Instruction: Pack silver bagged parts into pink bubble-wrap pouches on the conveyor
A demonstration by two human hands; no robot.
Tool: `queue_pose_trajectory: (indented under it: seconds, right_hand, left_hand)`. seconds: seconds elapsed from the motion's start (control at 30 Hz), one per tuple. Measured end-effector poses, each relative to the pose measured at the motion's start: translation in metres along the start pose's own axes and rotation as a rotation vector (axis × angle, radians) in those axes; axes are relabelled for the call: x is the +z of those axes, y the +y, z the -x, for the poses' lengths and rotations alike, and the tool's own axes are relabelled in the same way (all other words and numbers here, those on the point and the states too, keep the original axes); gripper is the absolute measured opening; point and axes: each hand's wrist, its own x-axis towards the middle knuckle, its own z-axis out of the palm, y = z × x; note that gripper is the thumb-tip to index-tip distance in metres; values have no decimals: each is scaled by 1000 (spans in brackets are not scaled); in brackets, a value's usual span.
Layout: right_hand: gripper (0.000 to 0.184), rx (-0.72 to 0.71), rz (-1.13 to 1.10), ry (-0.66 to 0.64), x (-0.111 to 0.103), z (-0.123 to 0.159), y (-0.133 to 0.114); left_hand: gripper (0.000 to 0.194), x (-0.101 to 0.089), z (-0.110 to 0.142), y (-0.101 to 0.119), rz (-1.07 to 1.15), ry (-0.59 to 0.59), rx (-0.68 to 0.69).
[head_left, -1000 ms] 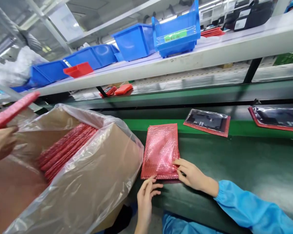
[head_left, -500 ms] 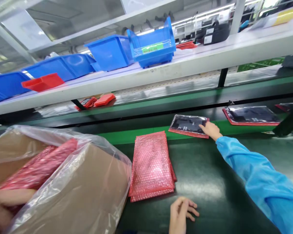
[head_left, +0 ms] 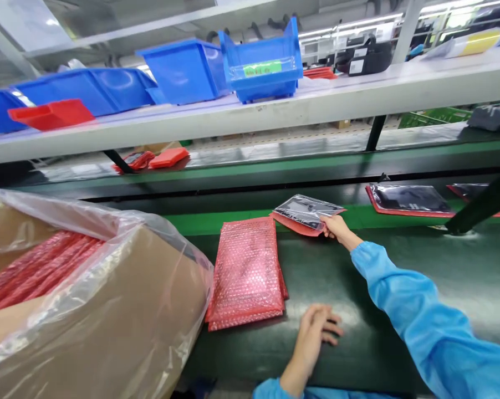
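My right hand [head_left: 336, 228] is closed on the near corner of a dark packaged item on a red backing [head_left: 306, 213] and holds it tilted just above the green belt [head_left: 399, 266]. My left hand [head_left: 316, 328] lies open and flat on the belt close to me, holding nothing. Just left of it rests a stack of pink bubble-wrap bags [head_left: 246, 271]. Both my arms wear blue sleeves.
A cardboard box [head_left: 108, 327] lined with clear plastic fills the left; it holds several pink bubble bags [head_left: 37, 269]. Another dark packaged item [head_left: 408, 198] lies on the belt at the right. Blue bins [head_left: 260, 64] and a red tray [head_left: 52, 113] stand on the white shelf above.
My right hand left the bubble-wrap stack, reached out to the dark packaged item and has now gripped and lifted it. My left hand slid right onto the belt. The other person's hand at the left is gone.
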Motion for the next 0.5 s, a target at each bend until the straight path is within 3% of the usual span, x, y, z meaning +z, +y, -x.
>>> queue_pose_trajectory:
  seconds: [0.03, 0.07, 0.1, 0.13, 0.17, 0.23, 0.3, 0.43, 0.5]
  right_hand:
    - [37, 16, -162, -132, 98, 11, 3]
    - [44, 31, -257, -224, 153, 29, 4]
    - [52, 48, -300, -281, 174, 47, 10]
    - [59, 67, -307, -310, 172, 64, 23]
    - [65, 86, -293, -320, 153, 80, 40]
    - [72, 132, -235, -287, 98, 112, 71]
    - [78, 190, -172, -258, 55, 138, 91]
    - [77, 276, 7, -274, 29, 162, 108]
    - [75, 262, 104, -167, 18, 162, 109]
  left_hand:
    - [71, -80, 12, 57, -80, 164, 70]
    - [70, -121, 23, 99, -111, 263, 123]
    - [69, -136, 25, 124, -105, 308, 153]
    - [68, -133, 20, 134, -77, 317, 160]
    - [68, -120, 10, 133, -39, 306, 153]
    - [66, -85, -12, 118, 13, 278, 110]
    - [63, -62, -24, 103, -12, 266, 67]
    - [56, -67, -20, 96, -167, 231, 46]
    - [54, -73, -17, 94, -209, 212, 41]
